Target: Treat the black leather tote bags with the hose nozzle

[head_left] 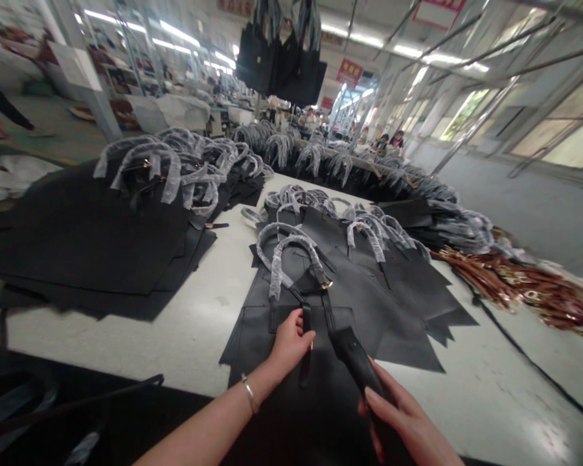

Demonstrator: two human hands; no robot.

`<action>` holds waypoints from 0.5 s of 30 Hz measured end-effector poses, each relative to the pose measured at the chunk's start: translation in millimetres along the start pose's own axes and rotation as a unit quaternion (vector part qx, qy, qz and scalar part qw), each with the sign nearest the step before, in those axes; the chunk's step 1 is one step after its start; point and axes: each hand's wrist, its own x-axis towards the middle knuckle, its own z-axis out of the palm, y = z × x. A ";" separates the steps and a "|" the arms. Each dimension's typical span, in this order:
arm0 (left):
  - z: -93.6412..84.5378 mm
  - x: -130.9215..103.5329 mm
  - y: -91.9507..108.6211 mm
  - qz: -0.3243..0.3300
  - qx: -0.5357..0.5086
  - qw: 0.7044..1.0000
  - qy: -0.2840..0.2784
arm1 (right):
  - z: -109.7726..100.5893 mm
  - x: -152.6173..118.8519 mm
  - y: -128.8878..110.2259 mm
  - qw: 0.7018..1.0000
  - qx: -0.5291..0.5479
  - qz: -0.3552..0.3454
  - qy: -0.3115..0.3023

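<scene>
My left hand (289, 343), with a metal bangle at the wrist, pinches a narrow black strap (306, 316) that has a bit of gold metal on it. This strap lies over a black bag panel (328, 382) at the table's near edge. Two arched handles (298, 244) in clear wrapping rise from the panel's top, beside a gold fitting (326, 285). Wrapped in my right hand (401, 411) is a long black object (355, 357) with a broad end, pointing up and left toward the strap. Its exact kind is not clear.
More black panels with wrapped handles are piled at the left (102, 239) and behind the work (393, 291). Brown straps with gold fittings (519, 278) lie at the right, near a black cord (525, 362). Black bags (282, 65) hang overhead.
</scene>
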 end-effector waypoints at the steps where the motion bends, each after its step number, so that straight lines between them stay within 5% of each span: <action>1: 0.7 0.5 0.5 0.012 0.026 1.000 0.005 | -2.6 -2.1 4.3 1.000 0.002 -0.003 0.009; 5: -2.2 -3.9 8.3 0.108 0.127 0.983 0.076 | -6.9 -8.1 16.7 1.000 0.010 -0.007 0.028; 8: -11.1 -8.9 13.1 0.138 0.135 0.979 0.063 | -4.5 -11.7 19.6 1.000 0.011 -0.003 0.014; 11: -20.4 -14.2 17.7 0.007 -0.001 0.999 -0.041 | 0.3 -14.2 18.4 1.000 0.007 -0.001 -0.012; 15: -27.0 -25.2 26.6 -0.133 -0.181 0.961 -0.159 | 5.4 -15.4 12.9 0.999 0.009 0.003 -0.040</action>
